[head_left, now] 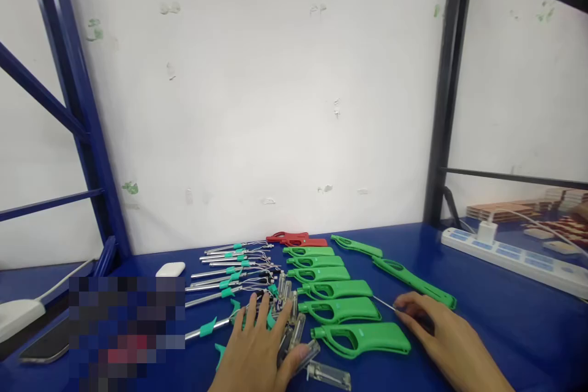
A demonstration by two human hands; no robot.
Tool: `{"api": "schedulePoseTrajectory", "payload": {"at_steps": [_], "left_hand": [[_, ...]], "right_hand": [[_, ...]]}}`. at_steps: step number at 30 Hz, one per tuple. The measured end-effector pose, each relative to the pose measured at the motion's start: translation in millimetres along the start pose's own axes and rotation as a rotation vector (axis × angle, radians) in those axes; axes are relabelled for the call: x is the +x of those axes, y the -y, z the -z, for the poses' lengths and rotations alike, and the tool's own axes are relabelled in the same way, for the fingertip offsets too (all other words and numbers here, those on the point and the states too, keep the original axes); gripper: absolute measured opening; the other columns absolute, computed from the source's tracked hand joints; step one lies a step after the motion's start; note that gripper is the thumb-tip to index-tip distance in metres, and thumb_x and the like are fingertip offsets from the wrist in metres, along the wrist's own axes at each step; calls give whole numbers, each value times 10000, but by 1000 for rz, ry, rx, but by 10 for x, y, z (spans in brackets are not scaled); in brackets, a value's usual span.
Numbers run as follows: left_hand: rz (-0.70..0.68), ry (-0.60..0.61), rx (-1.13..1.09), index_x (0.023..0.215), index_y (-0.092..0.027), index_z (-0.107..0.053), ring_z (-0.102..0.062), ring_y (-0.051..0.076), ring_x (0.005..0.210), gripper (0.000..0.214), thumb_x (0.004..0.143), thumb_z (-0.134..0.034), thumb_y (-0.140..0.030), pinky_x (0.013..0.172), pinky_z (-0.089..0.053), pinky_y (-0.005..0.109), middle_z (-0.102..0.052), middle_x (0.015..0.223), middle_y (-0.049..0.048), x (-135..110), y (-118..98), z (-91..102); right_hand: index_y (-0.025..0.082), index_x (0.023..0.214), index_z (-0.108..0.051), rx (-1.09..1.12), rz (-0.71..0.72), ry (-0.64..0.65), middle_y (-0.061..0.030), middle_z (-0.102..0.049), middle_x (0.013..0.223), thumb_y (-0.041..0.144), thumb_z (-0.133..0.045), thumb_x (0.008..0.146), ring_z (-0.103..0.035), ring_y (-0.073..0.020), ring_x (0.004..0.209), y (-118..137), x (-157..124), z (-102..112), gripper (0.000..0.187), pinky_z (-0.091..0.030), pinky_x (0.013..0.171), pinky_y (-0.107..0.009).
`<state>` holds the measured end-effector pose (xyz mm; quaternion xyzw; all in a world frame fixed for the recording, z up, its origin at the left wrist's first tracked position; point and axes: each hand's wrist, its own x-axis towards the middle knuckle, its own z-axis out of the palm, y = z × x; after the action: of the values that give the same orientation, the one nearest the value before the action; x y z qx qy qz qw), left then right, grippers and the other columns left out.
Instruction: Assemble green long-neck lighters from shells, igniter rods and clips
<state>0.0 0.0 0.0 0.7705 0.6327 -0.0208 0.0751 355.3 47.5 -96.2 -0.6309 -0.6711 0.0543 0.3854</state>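
We seem to be sorting through clear fuel tanks (328, 375), a thin metal-shafted tool (384, 303) at the ready
Our left hand (255, 346) lies palm down, fingers spread over the tanks, with no firm grip that we can see; our right hand (436, 331) is curled, pinching the tool just beside the green lighter shells (383, 338) lined up on the bench (386, 376); the next move probably calls for freeing one tank cleanly; whether any tank contains fuel, we cannot tell.

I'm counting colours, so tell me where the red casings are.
In the head view, the red casings lie near the middle, on the table by the far wall, just beyond the column of green casings.
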Motion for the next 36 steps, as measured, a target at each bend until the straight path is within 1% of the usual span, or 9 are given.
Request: {"api": "schedulePoseTrajectory", "payload": {"at_steps": [4,9,14,20,25,31,36], "left_hand": [[3,-3,-5,1712,-327,-283,-139,430,1659,754,1081,-343,-735,1325,-212,643,-222,1787,155,7,-1,-9],[-1,-8,-17,1708,-335,-295,-152,438,1657,757,1075,-368,-743,1322,-216,650,-232,1783,162,14,-2,-20],[-4,-26,-27,1704,-329,-316,-160,448,1654,743,1078,-400,-720,1317,-221,668,-238,1779,165,21,-3,-32],[-16,-41,-50,1698,-318,-345,-175,460,1648,753,1072,-408,-732,1309,-227,688,-258,1770,176,23,14,-55],[-24,-63,-65,1695,-326,-359,-181,471,1647,742,1072,-435,-722,1300,-227,715,-269,1768,169,27,28,-73],[-24,-52,-59,1696,-329,-351,-189,468,1646,742,1076,-412,-731,1302,-236,705,-271,1769,167,26,33,-67],[-16,-37,-36,1702,-319,-334,-177,459,1648,745,1081,-387,-727,1310,-231,684,-261,1771,174,15,-1,-40]], "right_hand": [[347,968,-805,-43,29,-14,-31,-845,1021,529,-576,954,-807,-306,975,15,-14,14,292,-638,809,-369],[331,990,-805,-76,77,-15,-53,-836,1074,577,-558,1016,-790,-310,1029,87,-52,28,349,-632,840,-370],[309,980,-803,-98,77,-14,-77,-821,1073,554,-535,1024,-777,-327,1041,105,-70,17,366,-622,857,-401],[300,973,-800,-107,97,-42,-88,-825,1068,525,-550,1019,-787,-323,1008,122,-73,25,340,-633,800,-377],[297,966,-801,-122,120,-65,-86,-832,1051,511,-556,1016,-792,-321,991,125,-66,18,329,-637,811,-373],[303,981,-804,-125,87,-46,-78,-825,1066,528,-530,1020,-788,-328,1018,129,-74,20,357,-634,846,-408],[306,964,-808,-122,90,-38,-76,-821,1050,529,-524,1020,-788,-328,1012,131,-65,25,365,-630,835,-408]]}}
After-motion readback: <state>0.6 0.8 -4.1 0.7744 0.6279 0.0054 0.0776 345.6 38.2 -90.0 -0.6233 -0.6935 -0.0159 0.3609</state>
